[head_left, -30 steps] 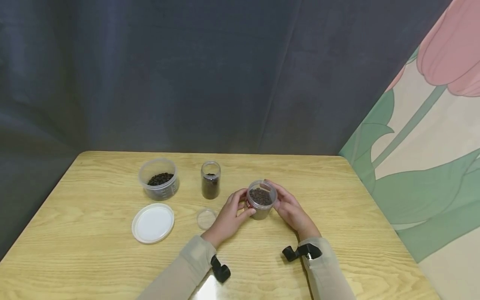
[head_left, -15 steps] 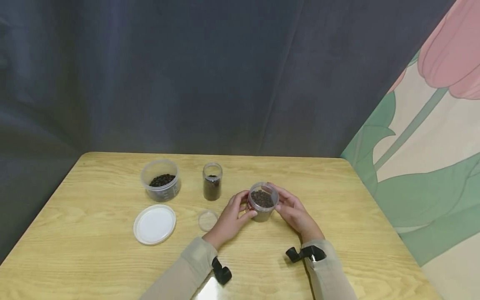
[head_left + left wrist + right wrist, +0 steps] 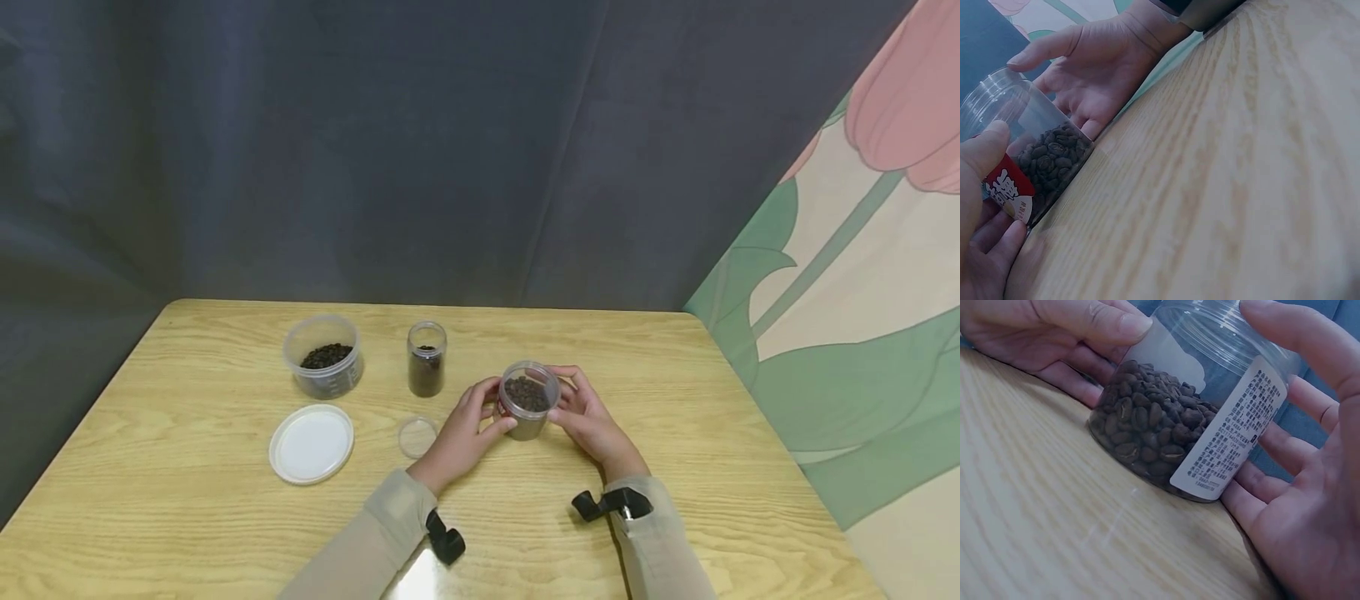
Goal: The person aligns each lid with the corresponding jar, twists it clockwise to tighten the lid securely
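Observation:
A clear open-topped jar stands on the table, part filled with dark coffee beans. Its printed white label faces the right wrist camera, and a red label is on the left side. My left hand grips the jar from the left, thumb in front and fingers behind. From the right, my right hand holds it with the thumb by the rim and the fingers partly hidden behind the wall. Left of the jar lies a small clear lid, close to my left hand.
A slim clear jar with dark contents stands farther back. A wide plastic tub of dark beans is left of it, with a white lid in front. A dark curtain hangs behind the wooden table.
The right hand's fingers shift from behind the jar's rim toward its right side, with the thumb coming round to the front. The jar stays nearly in place, and the view moves slightly.

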Available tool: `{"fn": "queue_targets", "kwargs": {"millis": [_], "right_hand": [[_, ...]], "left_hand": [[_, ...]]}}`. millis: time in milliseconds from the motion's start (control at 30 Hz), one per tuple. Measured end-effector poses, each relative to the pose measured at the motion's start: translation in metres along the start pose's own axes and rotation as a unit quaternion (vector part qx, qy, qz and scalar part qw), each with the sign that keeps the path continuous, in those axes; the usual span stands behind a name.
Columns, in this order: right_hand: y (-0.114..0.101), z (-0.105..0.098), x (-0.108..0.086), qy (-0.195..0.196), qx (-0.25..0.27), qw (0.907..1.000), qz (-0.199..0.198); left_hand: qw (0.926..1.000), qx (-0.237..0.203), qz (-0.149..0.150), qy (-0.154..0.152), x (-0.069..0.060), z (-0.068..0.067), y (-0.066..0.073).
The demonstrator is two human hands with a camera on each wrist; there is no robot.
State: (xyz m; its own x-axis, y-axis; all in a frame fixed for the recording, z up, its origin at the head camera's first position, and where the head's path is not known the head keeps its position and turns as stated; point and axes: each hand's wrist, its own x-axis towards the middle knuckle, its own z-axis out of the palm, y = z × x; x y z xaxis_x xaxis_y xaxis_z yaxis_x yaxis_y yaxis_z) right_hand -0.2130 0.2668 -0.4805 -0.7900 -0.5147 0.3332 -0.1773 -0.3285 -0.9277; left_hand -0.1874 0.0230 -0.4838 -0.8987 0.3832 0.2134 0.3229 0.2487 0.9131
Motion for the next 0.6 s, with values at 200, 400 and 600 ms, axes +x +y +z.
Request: {"fn": "queue_targets", "kwargs": {"millis": [200,400,600], "right_hand": [[-0.0011,0.0018,0.0009,0.001,0.015,0.9999,0.005],[-0.0028,0.0012,0.0019,-0.008,0.01,0.9999,0.01],[-0.0053,0.0035,0.0017,-0.015,-0.015,0.9998,0.005]], "left_hand": [[1.0,0.0,-0.001,-0.001,-0.0007,-0.0013,0.0],[1.0,-0.006,0.002,-0.002,-0.0013,-0.0024,0.0033],[1.0,-0.006,0.002,-0.005,-0.001,-0.0016,0.0046]]}}
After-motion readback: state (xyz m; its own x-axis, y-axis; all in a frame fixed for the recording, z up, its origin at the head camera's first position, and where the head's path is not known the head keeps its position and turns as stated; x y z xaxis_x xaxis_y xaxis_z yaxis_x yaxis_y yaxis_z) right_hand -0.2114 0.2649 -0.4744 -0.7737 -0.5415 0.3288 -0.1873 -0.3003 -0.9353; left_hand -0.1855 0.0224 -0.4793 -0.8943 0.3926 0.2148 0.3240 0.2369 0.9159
